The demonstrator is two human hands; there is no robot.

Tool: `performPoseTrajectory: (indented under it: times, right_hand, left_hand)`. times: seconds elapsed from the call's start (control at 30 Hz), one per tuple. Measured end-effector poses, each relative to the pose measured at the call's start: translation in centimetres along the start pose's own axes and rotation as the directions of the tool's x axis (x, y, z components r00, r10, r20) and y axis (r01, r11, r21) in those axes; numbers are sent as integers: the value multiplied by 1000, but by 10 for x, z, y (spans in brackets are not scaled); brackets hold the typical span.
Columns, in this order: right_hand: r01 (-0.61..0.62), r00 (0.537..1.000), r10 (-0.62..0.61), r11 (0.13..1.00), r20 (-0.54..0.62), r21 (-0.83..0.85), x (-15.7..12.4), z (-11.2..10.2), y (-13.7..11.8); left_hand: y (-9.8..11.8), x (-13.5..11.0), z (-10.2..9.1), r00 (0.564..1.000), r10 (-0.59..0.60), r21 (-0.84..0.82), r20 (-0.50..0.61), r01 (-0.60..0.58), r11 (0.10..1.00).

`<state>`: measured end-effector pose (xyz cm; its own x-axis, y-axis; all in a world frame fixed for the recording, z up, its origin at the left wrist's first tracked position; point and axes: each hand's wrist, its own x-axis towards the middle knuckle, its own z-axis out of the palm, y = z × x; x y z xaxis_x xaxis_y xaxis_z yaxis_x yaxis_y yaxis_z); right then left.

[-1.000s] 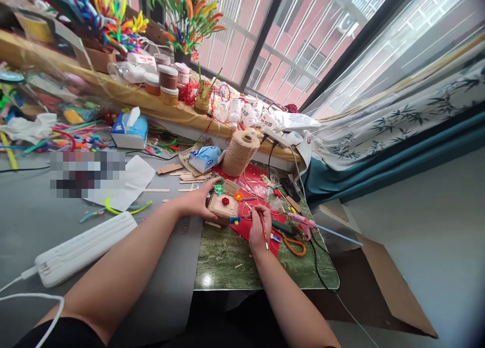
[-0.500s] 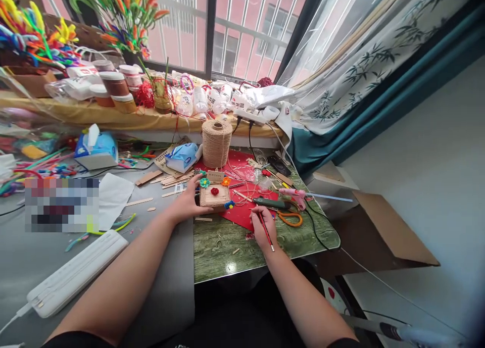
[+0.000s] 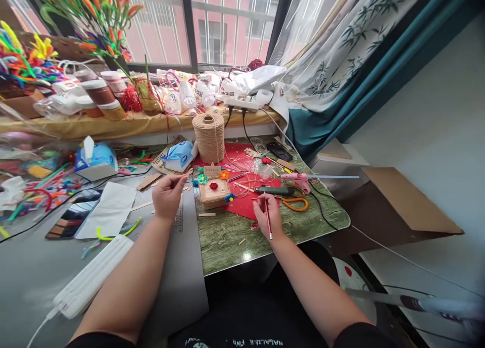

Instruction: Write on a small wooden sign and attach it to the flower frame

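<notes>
Head view: the right hand (image 3: pixel 269 217) has its fingers clamped on one slim red pencil (image 3: pixel 269 222) with a pale butt end. It stays over the counter (image 3: pixel 227 247), right of the twine box. The pencil's long axis runs nearly straight away from the person, butt toward the body; its far end is lost among the fingers.

On the left hand (image 3: pixel 165 199), thumb and forefinger are together near the box's left side, apart from it; whether they pinch anything is too small to tell.

Between the hands sits one twine-wrapped box (image 3: pixel 214 202), tan and flat-topped, its longer side seemingly left to right. One red flower (image 3: pixel 213 186) marks its top, one orange flower (image 3: pixel 225 175) the far right corner, one blue flower (image 3: pixel 229 197) the near right; teal and blue ones crowd the far left. One small card (image 3: pixel 212 171) stands at the back edge.

Farther out: one twine spool (image 3: pixel 209 141), upright, one pink glue gun (image 3: pixel 297 179) and two blue tissue packs, a nearer one (image 3: pixel 178 156) and one farther left (image 3: pixel 96 162).
</notes>
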<state>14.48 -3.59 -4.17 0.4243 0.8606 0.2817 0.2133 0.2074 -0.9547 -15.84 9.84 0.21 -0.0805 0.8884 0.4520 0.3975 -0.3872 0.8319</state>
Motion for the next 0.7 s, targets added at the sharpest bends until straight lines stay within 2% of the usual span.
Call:
performPoseTrajectory:
  times: [0.1, 0.17, 0.27, 0.4, 0.53, 0.6, 0.7]
  right_hand:
    - [8, 999, -7, 1000, 37, -13, -1, 0, 0]
    - [19, 997, -17, 1000, 73, -19, -2, 0, -1]
    - [46, 990, -43, 999, 137, -24, -3, 0, -4]
    - [110, 977, -103, 994, 186, -27, -2, 9, -15]
    - [154, 962, -142, 988, 231, -34, 6, 35, -21]
    - [63, 971, -61, 998, 232, -1, 10, 51, -17]
    - [2, 970, -13, 999, 242, 46, 12, 66, -7]
  left_hand:
    - [5, -3, -4, 998, -22, 14, -55, 23, 1000]
    - [11, -3, -3, 999, -16, 9, -52, 16, 1000]
    - [26, 4, 2, 1000, -22, -2, -4, 22, 1000]
    - [46, 31, 17, 989, -81, -17, 121, 84, 996]
    - [59, 58, 42, 932, -175, -34, 317, 196, 980]
    - [62, 64, 53, 894, -219, -38, 390, 253, 967]
    - [62, 63, 63, 851, -254, -43, 459, 307, 951]
